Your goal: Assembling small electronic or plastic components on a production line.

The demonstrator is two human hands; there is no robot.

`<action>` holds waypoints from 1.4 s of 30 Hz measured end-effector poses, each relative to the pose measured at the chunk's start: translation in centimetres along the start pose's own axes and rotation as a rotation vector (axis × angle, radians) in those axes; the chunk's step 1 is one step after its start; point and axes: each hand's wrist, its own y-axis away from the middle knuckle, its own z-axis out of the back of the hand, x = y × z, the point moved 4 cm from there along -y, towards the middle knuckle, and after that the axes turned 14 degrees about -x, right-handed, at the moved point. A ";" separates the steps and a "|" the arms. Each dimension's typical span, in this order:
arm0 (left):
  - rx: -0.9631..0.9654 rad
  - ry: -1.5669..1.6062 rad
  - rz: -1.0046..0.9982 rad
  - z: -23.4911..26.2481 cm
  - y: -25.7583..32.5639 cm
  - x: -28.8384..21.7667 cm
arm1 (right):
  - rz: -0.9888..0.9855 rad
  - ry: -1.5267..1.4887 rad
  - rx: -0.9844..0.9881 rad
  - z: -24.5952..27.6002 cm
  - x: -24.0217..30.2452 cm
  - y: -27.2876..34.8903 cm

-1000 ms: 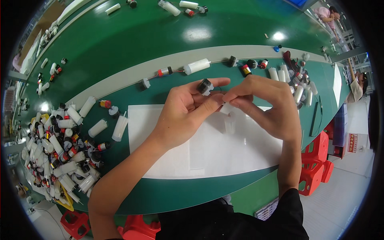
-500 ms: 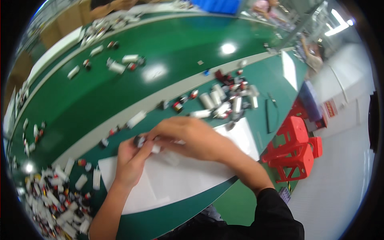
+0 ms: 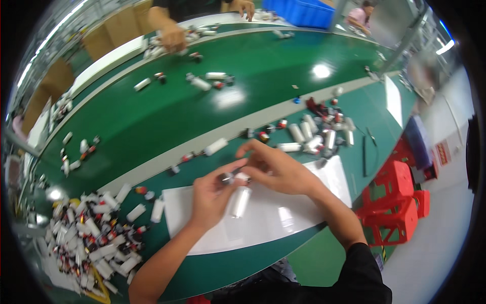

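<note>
On a green surface point(image 3: 207, 268), a heap of white cylinders and small parts point(image 3: 101, 240) lay at left — and near it, a person's left hand point(image 3: 210, 200) was closed on a dark round part point(image 3: 226, 178). A white cylinder point(image 3: 241, 203) showed just below, over a white sheet point(image 3: 263, 233). The right hand point(image 3: 283, 175) curled in close — its grip impossible to tell — with more cylinders point(image 3: 306, 129) beyond and red stools point(image 3: 392, 218) at far right.
</note>
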 end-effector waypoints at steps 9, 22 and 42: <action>-0.076 -0.098 -0.181 1.1 0.2 -0.4 | -0.209 -0.283 0.134 -2.1 0.0 0.1; -0.190 -0.255 -0.192 2.8 -0.5 -1.3 | -0.063 -0.045 -0.470 5.6 0.2 -3.8; -0.184 0.156 0.044 2.9 -0.8 0.2 | 0.425 0.733 -0.554 1.1 3.5 -16.5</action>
